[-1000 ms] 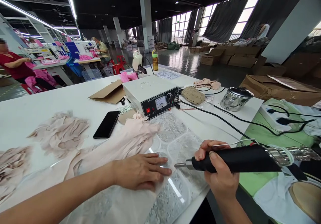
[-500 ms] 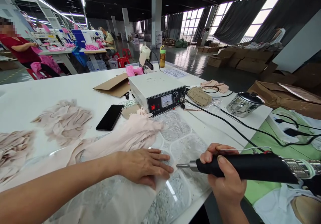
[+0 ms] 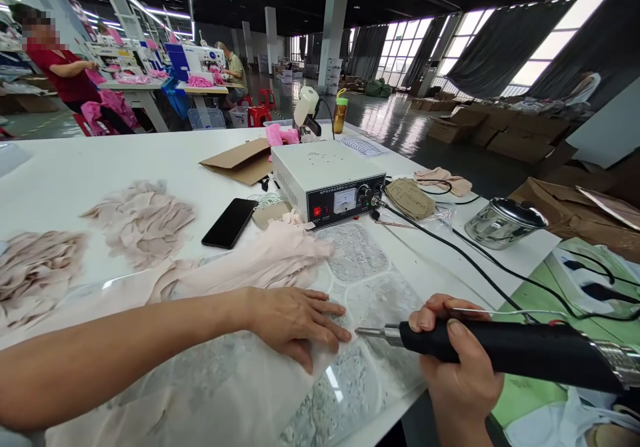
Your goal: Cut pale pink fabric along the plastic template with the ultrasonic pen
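My left hand [image 3: 300, 323] lies flat, fingers stretched out, on sheer pale pink fabric [image 3: 235, 380] spread over a clear, stone-patterned mat [image 3: 350, 253]. In my right hand [image 3: 463, 353] is a black ultrasonic cutter [image 3: 520, 350], its fingers wrapped round the handle. The metal tip points left and ends just beside my left fingertips, close to the fabric's edge; whether it touches the mat I cannot tell. A cable runs from the area of the cutter to a white control box [image 3: 325, 173] with a dial and a red switch. Gathered pink fabric [image 3: 270, 253] lies beyond my left hand.
A black phone [image 3: 230, 223], brown card [image 3: 240, 160] and two fabric piles [image 3: 143, 223] are on the white table. Card templates [image 3: 410, 199], black cables and a metal-lidded jar [image 3: 505, 223] stand right. A power strip [image 3: 590, 280] lies beyond the table edge. People work at sewing machines behind.
The whole view has shifted, with the scene sliding right and slightly up at the back. My hands and the cutter hold nearly the same places over the mat.
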`<action>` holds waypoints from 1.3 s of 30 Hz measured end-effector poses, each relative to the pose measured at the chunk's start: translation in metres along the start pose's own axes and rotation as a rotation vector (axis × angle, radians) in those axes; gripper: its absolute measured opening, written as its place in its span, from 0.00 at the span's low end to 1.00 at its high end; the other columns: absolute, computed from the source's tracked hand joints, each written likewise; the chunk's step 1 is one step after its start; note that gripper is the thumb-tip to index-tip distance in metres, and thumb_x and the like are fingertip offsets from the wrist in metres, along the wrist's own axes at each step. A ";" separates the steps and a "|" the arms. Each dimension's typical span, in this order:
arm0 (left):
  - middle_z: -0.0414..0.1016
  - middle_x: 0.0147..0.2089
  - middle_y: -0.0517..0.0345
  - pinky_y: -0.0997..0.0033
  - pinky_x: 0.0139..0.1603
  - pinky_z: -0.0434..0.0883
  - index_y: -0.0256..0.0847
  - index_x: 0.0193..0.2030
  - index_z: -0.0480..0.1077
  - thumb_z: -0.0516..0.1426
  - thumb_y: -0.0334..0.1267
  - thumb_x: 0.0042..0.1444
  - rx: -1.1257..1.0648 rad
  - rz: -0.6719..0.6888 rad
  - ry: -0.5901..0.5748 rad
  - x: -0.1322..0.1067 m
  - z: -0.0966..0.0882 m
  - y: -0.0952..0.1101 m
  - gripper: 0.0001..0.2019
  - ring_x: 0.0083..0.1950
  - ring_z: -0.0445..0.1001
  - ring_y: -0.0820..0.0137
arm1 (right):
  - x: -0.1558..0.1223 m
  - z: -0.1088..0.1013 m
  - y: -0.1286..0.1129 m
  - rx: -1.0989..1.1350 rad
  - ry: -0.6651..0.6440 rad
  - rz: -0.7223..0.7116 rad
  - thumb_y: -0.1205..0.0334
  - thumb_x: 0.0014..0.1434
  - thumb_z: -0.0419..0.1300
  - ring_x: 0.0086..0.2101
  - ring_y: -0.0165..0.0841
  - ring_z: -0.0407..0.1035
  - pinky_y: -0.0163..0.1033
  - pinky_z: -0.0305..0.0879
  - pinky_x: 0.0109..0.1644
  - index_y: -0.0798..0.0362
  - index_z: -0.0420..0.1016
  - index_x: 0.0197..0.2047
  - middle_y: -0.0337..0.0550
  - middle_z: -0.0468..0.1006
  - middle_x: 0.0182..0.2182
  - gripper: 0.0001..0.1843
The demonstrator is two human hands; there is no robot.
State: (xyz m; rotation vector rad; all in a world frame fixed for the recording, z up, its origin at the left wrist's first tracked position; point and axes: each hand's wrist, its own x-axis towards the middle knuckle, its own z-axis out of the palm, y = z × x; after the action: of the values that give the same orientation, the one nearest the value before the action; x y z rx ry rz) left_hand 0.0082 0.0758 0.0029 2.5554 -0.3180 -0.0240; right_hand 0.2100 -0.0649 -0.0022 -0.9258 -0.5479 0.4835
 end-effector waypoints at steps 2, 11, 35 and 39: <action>0.68 0.64 0.55 0.58 0.73 0.48 0.44 0.53 0.72 0.55 0.46 0.66 -0.021 -0.014 0.004 0.001 0.000 0.000 0.14 0.72 0.54 0.60 | 0.000 0.000 0.000 0.001 0.006 -0.006 0.63 0.46 0.62 0.22 0.27 0.63 0.39 0.66 0.24 0.52 0.71 0.31 0.38 0.69 0.29 0.06; 0.71 0.62 0.58 0.60 0.72 0.49 0.48 0.48 0.74 0.61 0.46 0.60 -0.146 -0.040 0.077 0.001 0.004 -0.003 0.11 0.69 0.59 0.59 | -0.004 -0.002 -0.006 0.012 -0.051 -0.001 0.62 0.46 0.58 0.21 0.27 0.63 0.37 0.63 0.22 0.51 0.70 0.31 0.37 0.68 0.27 0.06; 0.68 0.63 0.63 0.63 0.73 0.46 0.50 0.47 0.75 0.65 0.39 0.54 -0.141 -0.052 0.026 0.002 0.006 -0.006 0.13 0.70 0.57 0.59 | -0.023 0.003 -0.013 -0.049 -0.200 0.008 0.64 0.50 0.59 0.22 0.27 0.63 0.38 0.65 0.24 0.50 0.69 0.31 0.37 0.67 0.27 0.02; 0.71 0.61 0.64 0.62 0.72 0.48 0.50 0.44 0.75 0.64 0.41 0.54 -0.191 -0.032 0.089 0.002 0.009 -0.008 0.10 0.69 0.59 0.58 | -0.027 0.004 -0.015 -0.040 -0.188 0.034 0.64 0.51 0.58 0.22 0.27 0.62 0.37 0.64 0.24 0.50 0.69 0.32 0.36 0.66 0.27 0.03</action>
State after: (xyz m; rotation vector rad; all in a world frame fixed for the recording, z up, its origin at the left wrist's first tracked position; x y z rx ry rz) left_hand 0.0111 0.0776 -0.0087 2.3637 -0.2292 0.0456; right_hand 0.1891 -0.0863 0.0067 -0.9343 -0.7155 0.5958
